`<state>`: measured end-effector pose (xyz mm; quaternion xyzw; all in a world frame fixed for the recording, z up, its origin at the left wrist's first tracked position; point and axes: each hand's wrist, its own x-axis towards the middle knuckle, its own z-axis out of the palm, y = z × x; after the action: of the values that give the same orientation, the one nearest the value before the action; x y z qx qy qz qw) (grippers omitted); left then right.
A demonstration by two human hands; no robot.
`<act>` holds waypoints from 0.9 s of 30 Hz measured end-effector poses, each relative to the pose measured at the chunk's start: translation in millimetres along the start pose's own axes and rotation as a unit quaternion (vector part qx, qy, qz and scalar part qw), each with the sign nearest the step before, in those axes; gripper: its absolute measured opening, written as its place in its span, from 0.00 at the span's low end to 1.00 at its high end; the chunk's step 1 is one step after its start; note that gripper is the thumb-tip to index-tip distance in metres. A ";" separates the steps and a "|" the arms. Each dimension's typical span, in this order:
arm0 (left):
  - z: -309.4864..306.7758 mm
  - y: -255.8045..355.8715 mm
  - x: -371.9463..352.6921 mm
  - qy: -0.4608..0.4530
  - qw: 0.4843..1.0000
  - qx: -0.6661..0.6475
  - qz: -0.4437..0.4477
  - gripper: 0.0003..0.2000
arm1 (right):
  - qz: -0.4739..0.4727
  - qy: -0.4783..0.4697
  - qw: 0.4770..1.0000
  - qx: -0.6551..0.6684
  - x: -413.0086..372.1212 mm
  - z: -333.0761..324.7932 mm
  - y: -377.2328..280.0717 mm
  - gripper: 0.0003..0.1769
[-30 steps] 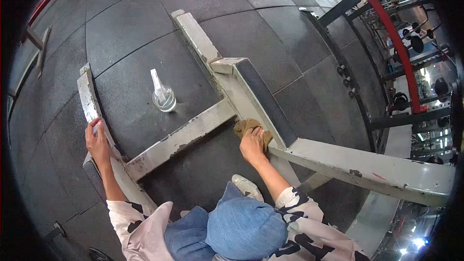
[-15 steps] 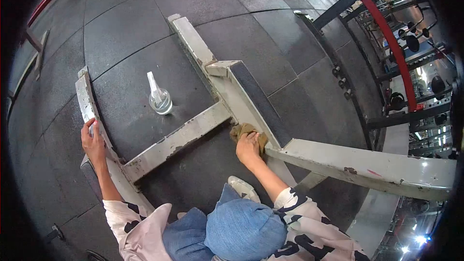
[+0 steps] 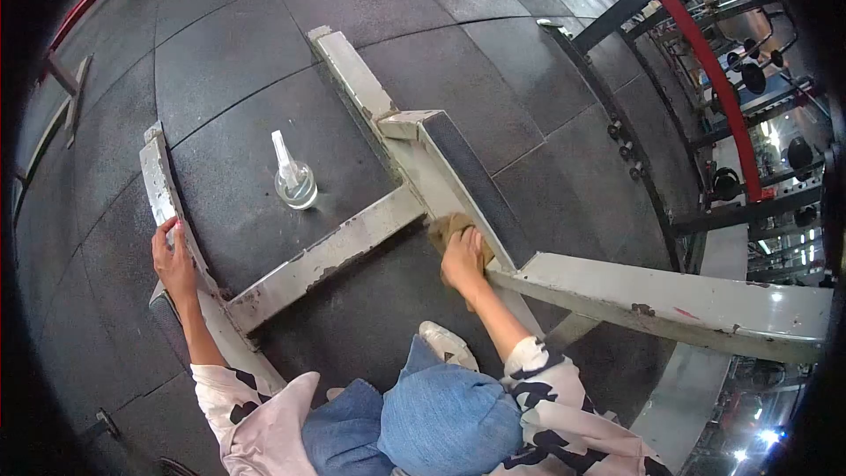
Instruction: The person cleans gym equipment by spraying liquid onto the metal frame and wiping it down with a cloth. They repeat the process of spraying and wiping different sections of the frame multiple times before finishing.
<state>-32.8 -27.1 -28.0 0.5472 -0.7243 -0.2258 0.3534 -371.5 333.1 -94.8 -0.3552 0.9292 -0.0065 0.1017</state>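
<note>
My right hand (image 3: 464, 257) is closed on a brown cloth (image 3: 447, 230). It presses the cloth against the inner face of a worn, off-white metal frame (image 3: 439, 185) whose paint is chipped. At the left, my left hand (image 3: 174, 256) lies with its fingers stretched over the frame's left rail (image 3: 159, 181), and no loose object shows in it. A clear spray bottle (image 3: 297, 183) with a white top stands on the floor between the two rails, apart from both hands.
A chipped crossbar (image 3: 326, 256) joins the rails low over the black rubber floor tiles (image 3: 352, 0). A thick beam (image 3: 670, 300) runs off to the right. Beyond it stand racks with a red post (image 3: 714, 88) and weights. My knees and one shoe (image 3: 448, 344) are close below.
My right hand has shifted slightly right along the frame with the cloth, and its wrist has turned. My left hand stays at the left rail. The view has moved a little.
</note>
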 end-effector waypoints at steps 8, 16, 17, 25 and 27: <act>-3.8 -4.2 -2.1 -0.006 0.999 -0.023 -0.045 0.15 | -0.062 0.051 0.997 0.003 16.7 1.3 -14.4 0.19; -4.3 3.3 -3.7 -0.010 0.999 -0.026 -0.029 0.15 | -0.145 0.123 0.974 0.120 98.3 1.8 -15.9 0.25; -5.2 5.1 -3.7 -0.008 0.999 -0.018 -0.029 0.15 | -0.147 0.123 0.974 0.121 110.8 -2.6 -21.8 0.25; -5.4 2.4 -5.2 -0.002 0.997 -0.045 -0.064 0.13 | -0.138 0.085 0.974 0.160 173.3 -13.2 -74.7 0.29; -3.2 5.0 -4.3 -0.006 0.998 -0.059 -0.036 0.14 | -0.187 0.082 0.970 0.130 175.6 -12.6 -69.3 0.27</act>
<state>-32.8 -21.4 -23.4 0.5497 -0.6920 -0.2836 0.3723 -456.0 164.4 -108.9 -0.5046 0.8428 -0.1751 0.0672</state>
